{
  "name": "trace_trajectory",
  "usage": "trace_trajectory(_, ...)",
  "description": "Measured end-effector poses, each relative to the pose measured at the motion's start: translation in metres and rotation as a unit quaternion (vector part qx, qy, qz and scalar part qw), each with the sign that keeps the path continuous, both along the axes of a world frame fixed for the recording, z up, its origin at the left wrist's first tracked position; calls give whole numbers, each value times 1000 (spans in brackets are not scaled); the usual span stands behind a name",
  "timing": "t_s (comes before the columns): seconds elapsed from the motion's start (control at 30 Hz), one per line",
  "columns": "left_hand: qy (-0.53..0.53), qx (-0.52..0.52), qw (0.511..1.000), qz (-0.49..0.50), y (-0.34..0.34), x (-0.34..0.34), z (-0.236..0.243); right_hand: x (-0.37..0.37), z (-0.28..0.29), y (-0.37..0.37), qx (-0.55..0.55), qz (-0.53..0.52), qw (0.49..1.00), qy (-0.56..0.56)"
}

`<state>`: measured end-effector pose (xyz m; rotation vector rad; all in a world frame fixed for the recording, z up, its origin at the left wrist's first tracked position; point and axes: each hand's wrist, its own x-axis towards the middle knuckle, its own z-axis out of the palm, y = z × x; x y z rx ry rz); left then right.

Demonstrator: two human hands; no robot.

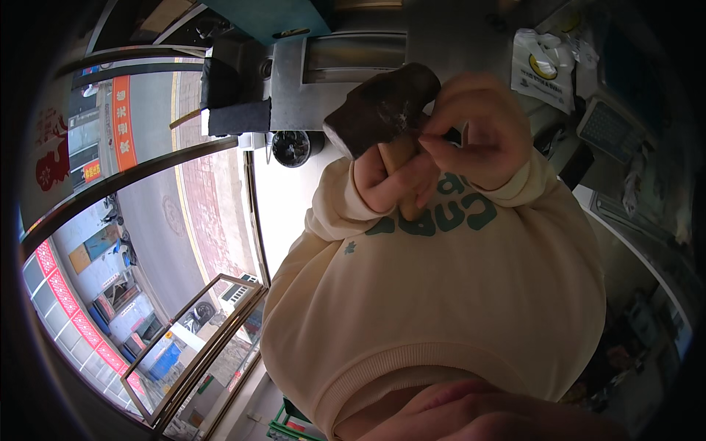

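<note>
My left hand is wrapped round the wooden handle of a hammer, just below its head. The dark, heavy head is tilted, with pale scuffs on its side, and is held in front of my chest. My right hand is beside the right end of the head, slightly smeared by motion. Its fingers are curled and pinched together close to where the handle meets the head. Whatever sits between those fingertips is too small to make out.
A metal counter with a recessed tray lies beyond the hammer. Left of it stands a black round container. A white plastic bag and a keyboard lie at the right. An open window frame looks onto a street.
</note>
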<state>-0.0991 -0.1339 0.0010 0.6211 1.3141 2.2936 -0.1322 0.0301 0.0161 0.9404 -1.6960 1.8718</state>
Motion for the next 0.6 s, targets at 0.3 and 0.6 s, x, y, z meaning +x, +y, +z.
trace_trajectory(0.3,-91,78,993,14,6,0,4,-4,-8,-1,-3,-45,999,-6)
trace_trajectory(0.6,-70,56,996,-3,6,-1,0,1,1,-3,19,-94,994,-52)
